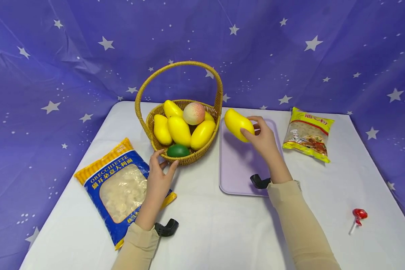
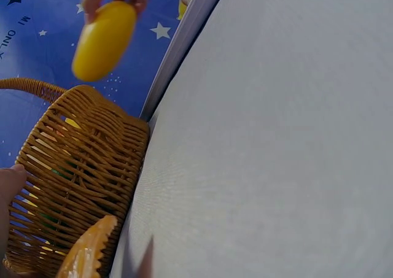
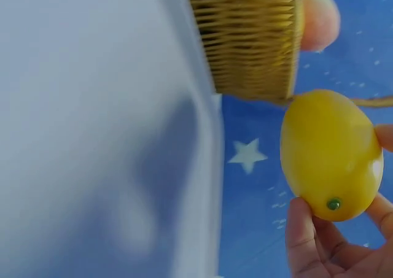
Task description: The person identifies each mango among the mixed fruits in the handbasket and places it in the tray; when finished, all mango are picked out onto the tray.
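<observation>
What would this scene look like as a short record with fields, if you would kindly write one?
Held: yellow fruit, gripped by the right hand, raised off the table
Touched: front rim of the wicker basket, by the left hand
Basket contents: at least five yellow fruits, one peach, one green fruit
Right of basket: purple tray, lying flat
Packets: blue orecchiette packet left of basket; yellow-edged packet right of tray
Near right edge: red lollipop
</observation>
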Demonstrator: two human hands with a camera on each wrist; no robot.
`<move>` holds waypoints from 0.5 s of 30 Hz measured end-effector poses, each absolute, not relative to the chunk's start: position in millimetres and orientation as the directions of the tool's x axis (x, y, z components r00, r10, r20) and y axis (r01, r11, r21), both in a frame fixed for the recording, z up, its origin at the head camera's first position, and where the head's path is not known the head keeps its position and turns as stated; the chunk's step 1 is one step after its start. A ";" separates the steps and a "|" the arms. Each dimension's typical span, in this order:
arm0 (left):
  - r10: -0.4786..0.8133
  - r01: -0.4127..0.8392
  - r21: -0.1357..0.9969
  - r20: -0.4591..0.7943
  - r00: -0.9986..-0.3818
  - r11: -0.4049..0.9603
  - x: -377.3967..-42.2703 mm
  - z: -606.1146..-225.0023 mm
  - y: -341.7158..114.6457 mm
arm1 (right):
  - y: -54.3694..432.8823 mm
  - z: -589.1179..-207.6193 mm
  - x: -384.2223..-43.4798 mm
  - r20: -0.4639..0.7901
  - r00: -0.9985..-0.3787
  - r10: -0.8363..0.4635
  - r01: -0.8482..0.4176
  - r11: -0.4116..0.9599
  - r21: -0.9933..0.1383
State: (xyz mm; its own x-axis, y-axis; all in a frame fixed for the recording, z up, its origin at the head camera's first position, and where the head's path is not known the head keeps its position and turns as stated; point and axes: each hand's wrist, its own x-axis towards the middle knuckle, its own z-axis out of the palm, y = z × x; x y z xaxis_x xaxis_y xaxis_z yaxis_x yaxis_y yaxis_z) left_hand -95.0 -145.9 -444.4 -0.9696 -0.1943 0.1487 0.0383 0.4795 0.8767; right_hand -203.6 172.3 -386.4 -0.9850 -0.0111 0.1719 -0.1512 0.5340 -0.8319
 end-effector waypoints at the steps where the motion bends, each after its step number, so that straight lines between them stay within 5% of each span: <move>1: -0.194 0.040 0.876 0.151 -0.969 0.481 -95.1 -444.1 -146.4 | 173.8 -389.7 -205.2 0.158 -0.987 -0.002 -0.135 0.532 -0.836; 15: -0.181 0.051 0.878 0.154 -0.971 0.476 -95.4 -447.0 -147.2 | 162.6 -418.4 -227.7 -0.014 -0.996 0.084 0.052 0.472 -0.880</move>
